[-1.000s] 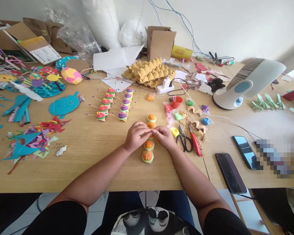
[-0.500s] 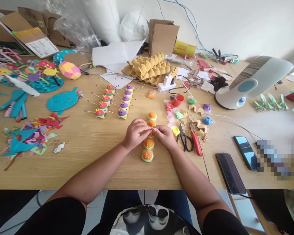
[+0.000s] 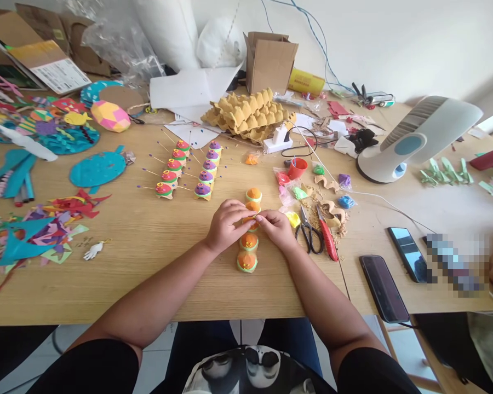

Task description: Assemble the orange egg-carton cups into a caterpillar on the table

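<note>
A row of orange egg-carton cups (image 3: 247,261) with green bands runs away from me on the wooden table (image 3: 148,273). My left hand (image 3: 225,224) and my right hand (image 3: 276,229) meet over the middle of that row. Both have their fingertips pinched together on the middle orange cup (image 3: 251,221), which they mostly hide. Two cups (image 3: 253,196) show beyond the hands and two nearer me.
Two finished rows of red and purple cups with stick legs (image 3: 188,171) lie to the left. Scissors (image 3: 309,233), a red cutter (image 3: 326,235), small clay bags (image 3: 299,192), a yellow egg tray (image 3: 250,114), a fan (image 3: 414,140) and two phones (image 3: 384,289) lie right. Paper scraps (image 3: 41,230) cover the left.
The hands stay pinched on the middle cup with hardly any movement. The view has drifted slightly, nothing on the table has shifted.
</note>
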A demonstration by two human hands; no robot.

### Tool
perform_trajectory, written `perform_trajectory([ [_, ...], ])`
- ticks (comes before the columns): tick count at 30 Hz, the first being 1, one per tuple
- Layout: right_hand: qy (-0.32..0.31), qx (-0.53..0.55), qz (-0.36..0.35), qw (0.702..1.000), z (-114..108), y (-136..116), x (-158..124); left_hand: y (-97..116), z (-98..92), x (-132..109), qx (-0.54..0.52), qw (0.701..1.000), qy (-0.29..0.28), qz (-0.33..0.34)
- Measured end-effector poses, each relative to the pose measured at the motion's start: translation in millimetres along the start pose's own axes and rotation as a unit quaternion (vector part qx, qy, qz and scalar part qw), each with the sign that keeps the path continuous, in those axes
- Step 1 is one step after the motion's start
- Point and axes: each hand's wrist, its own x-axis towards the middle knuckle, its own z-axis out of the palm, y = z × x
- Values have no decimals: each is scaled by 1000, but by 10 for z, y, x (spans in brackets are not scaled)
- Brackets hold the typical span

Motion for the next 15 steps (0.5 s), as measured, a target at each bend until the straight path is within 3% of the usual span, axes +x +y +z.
perform_trajectory([
  [15, 5, 74, 39, 996, 23, -36, 4, 10, -3, 4, 4, 1000, -15, 0],
])
